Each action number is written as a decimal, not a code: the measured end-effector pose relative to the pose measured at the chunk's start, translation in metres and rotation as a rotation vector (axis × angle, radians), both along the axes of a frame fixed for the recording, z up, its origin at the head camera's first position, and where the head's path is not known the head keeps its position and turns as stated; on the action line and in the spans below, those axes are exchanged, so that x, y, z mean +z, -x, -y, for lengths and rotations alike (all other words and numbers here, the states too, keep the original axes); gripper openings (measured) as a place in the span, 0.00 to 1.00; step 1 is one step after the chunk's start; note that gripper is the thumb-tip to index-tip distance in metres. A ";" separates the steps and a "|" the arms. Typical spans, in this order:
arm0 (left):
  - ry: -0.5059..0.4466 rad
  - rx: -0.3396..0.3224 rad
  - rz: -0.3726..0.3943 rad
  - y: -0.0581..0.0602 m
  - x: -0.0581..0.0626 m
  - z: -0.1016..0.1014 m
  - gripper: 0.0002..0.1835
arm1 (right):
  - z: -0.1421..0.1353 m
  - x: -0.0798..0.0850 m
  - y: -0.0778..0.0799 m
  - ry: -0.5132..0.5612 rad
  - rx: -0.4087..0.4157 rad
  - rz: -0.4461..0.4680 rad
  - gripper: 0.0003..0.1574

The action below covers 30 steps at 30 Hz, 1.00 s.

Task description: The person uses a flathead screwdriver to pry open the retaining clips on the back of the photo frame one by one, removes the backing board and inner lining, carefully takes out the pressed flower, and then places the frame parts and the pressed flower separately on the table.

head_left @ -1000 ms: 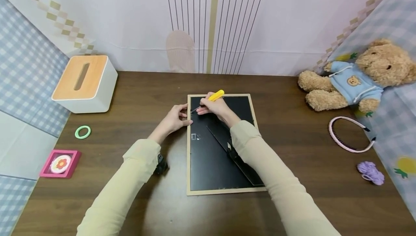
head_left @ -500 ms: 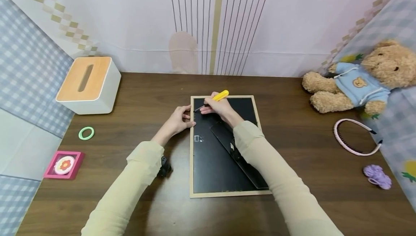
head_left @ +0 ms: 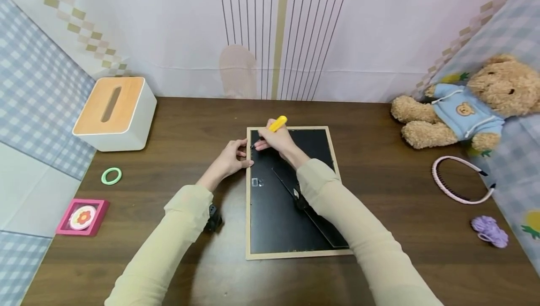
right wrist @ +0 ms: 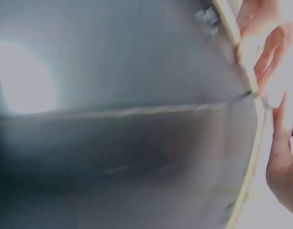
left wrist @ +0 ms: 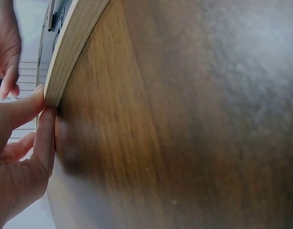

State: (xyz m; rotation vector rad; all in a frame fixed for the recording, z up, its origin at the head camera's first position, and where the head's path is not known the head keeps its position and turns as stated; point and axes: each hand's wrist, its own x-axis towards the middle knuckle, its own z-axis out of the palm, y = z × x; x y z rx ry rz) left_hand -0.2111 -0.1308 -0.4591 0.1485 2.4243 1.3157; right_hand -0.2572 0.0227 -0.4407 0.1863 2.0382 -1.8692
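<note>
A picture frame with a thin pale wooden border lies face down, its black backing board showing. My left hand pinches the left border near the far corner, thumb on top and fingers along the outer side, as the left wrist view shows. In my right hand is a screwdriver with a yellow handle, tilted over the board. Its tip meets the left border's inner edge, close to a small dark metal tab. A black stand leg lies diagonally on the board, partly under the right sleeve.
On the left of the brown table are a tissue box, a green ring and a pink box. A teddy bear, a headband and purple yarn lie at the right.
The right hand has shifted slightly left, and the screwdriver's handle has swung left and stands steeper. My left hand stays on the border. The whole head view has moved a little.
</note>
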 end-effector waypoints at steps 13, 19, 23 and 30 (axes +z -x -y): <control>0.023 -0.013 -0.056 -0.002 -0.003 0.000 0.30 | 0.035 0.019 -0.013 -0.388 0.123 -0.213 0.06; 0.005 -0.005 -0.010 -0.002 -0.002 -0.001 0.37 | 0.015 0.008 -0.003 -0.139 0.115 -0.137 0.14; 0.001 0.002 -0.005 0.000 -0.001 -0.002 0.37 | 0.010 0.006 0.001 -0.114 0.168 -0.149 0.15; -0.013 0.002 0.004 0.000 -0.003 -0.005 0.37 | 0.007 0.014 -0.001 -0.149 0.124 -0.160 0.14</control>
